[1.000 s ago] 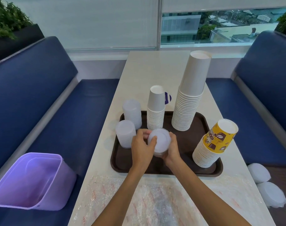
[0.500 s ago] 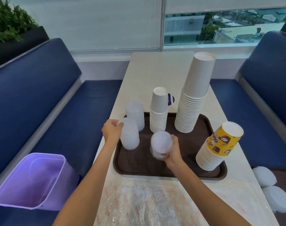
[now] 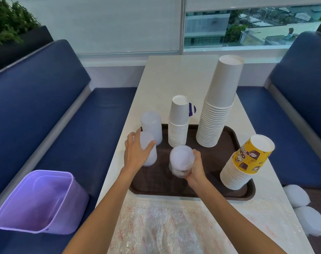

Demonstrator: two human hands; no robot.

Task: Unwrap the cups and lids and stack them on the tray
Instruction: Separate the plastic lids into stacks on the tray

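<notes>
Your left hand (image 3: 136,156) curls round a frosted lid stack (image 3: 151,159) at the tray's (image 3: 156,182) nine o'clock edge. Your right hand (image 3: 196,167) grips a second lid stack (image 3: 181,158) near the tray's middle, toward six o'clock. Cup stacks (image 3: 178,129) stand from twelve to four o'clock.

Upside-down cup stacks (image 3: 178,129) and translucent lid stacks (image 3: 151,125) stand on the brown tray (image 3: 192,191).

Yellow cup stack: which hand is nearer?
Right. The right hand holds lids left of the yellow cup stack; the left hand holds other lids farther left.
</notes>
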